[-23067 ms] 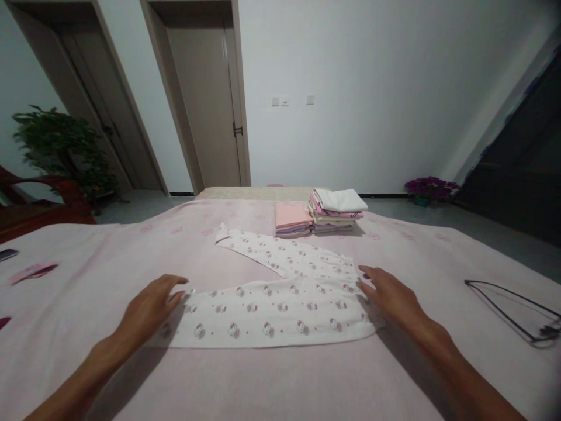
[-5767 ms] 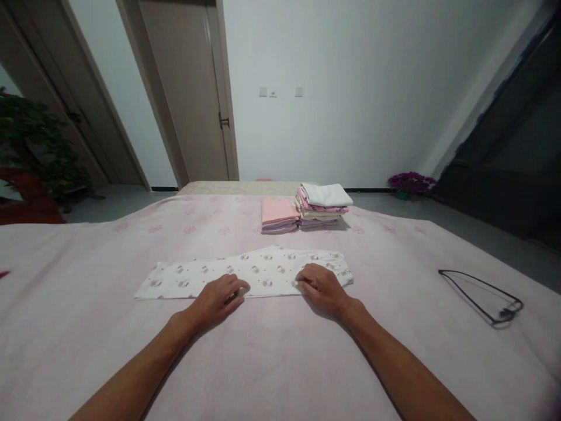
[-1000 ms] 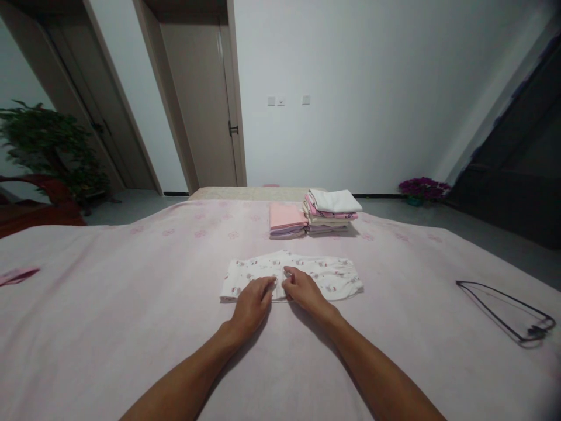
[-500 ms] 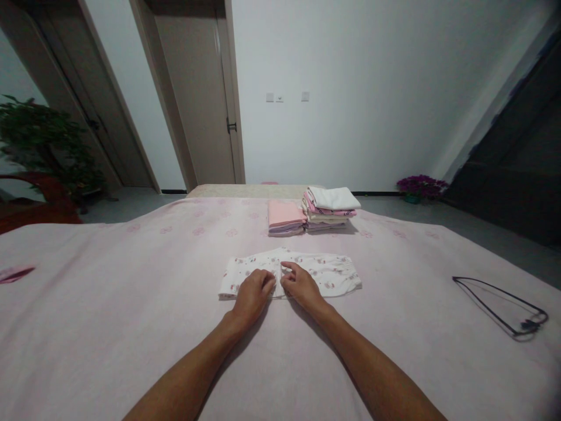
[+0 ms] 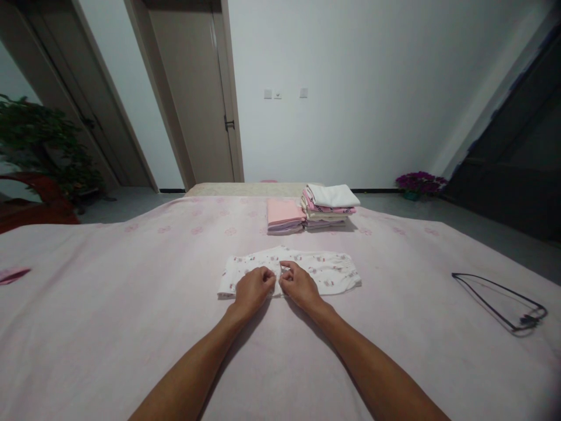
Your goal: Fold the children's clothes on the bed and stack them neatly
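Observation:
A pair of white printed pants [image 5: 335, 270], folded into a long flat strip, lies crosswise in front of me, its gathered cuff at the right end. My left hand [image 5: 256, 285] rests on the strip's middle, fingers curled and pinching the cloth. Right beside it, my right hand [image 5: 300, 286] has its fingers bent around a small raised fold between the two hands. The fingertips partly hide that fold.
Beyond the pants stand a pink-topped folded stack [image 5: 284, 213] and a taller white-topped stack [image 5: 333, 196]. Black-framed glasses [image 5: 495, 280] lie on the right of the pale pink bedspread [image 5: 131, 327]. A pink cloth piece [image 5: 13, 275] sits at the left edge.
My view has shifted slightly. Both hands stay at the middle of the pants, with the left fingers drawn a little more together.

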Demonstrator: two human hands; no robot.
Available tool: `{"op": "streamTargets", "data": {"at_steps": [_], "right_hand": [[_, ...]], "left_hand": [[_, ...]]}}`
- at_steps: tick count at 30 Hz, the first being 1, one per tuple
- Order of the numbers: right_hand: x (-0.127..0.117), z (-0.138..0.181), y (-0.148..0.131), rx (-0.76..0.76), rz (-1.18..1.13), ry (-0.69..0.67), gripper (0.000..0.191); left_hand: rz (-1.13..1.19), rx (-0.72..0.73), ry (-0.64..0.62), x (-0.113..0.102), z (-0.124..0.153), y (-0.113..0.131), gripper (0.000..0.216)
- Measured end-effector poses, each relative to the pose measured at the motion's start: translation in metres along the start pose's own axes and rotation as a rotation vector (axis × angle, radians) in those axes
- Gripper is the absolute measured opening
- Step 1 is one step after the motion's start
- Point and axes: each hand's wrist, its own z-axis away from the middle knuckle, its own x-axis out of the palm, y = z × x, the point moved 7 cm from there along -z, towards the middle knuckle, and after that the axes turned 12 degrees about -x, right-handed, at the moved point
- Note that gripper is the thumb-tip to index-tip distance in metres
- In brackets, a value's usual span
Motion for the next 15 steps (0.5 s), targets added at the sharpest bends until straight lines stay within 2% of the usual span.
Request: {"op": "streamTargets", "data": {"at_steps": [9,15], "right_hand": [[-0.0034,0.0020,-0.0056,0.016,0.053,-0.002,0.049],[-0.0037,0.0028,-0.0050,0.039,0.035,-0.004,0.050]], "left_hand": [[0.141,0.003,0.034,-0.0044,-0.0003,-0.0008,0.018],[0.113,0.047,0.050,-0.0027,0.0063,0.0058,0.017]]}}
